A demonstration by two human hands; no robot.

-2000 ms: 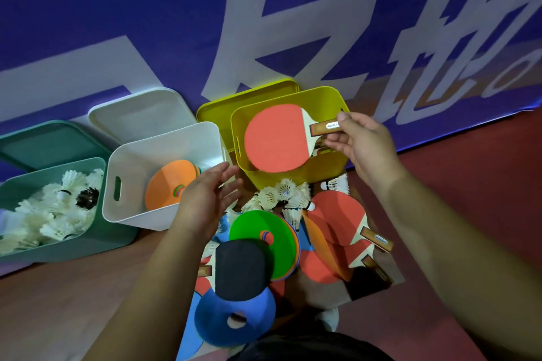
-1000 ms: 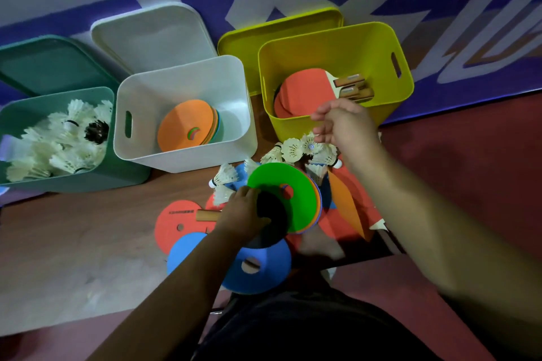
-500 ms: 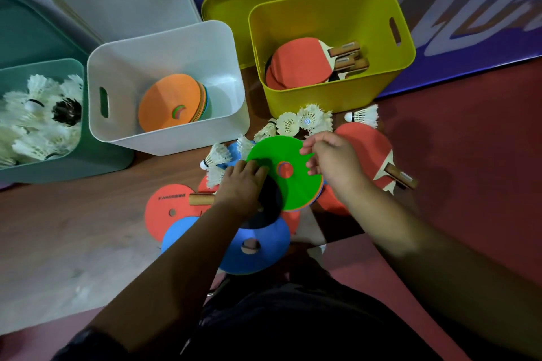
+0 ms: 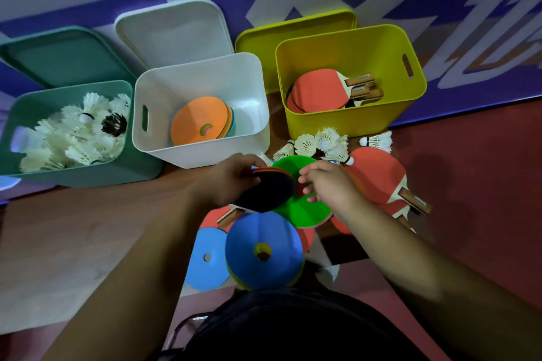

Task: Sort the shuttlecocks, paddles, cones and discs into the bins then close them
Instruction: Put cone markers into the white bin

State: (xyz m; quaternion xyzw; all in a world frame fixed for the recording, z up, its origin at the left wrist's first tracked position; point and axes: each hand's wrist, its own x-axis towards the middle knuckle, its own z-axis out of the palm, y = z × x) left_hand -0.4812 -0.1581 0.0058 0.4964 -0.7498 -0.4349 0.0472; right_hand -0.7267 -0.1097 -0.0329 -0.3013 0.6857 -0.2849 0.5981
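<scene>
My left hand (image 4: 231, 177) grips the blade of a black-faced paddle (image 4: 265, 192), lifted over the floor pile with its wooden handle pointing down-left. My right hand (image 4: 328, 184) reaches onto the green cone stack (image 4: 305, 209), fingers curled at its centre. The green bin (image 4: 70, 176) holds shuttlecocks, the white bin (image 4: 202, 152) holds orange discs, the yellow bin (image 4: 352, 50) holds red paddles. Loose shuttlecocks (image 4: 322, 142) lie in front of the yellow bin, beside a red paddle (image 4: 378, 176).
A blue cone stack (image 4: 264, 249) and a blue disc (image 4: 205, 258) lie near my body. Three lids lean against the banner wall behind the bins: green (image 4: 64, 56), white (image 4: 173, 29), yellow (image 4: 293, 26). Wooden floor lies to the left, red floor to the right.
My left hand has lifted the black paddle off the pile. My right hand has moved from the yellow bin down to the green cones. The head view has shifted.
</scene>
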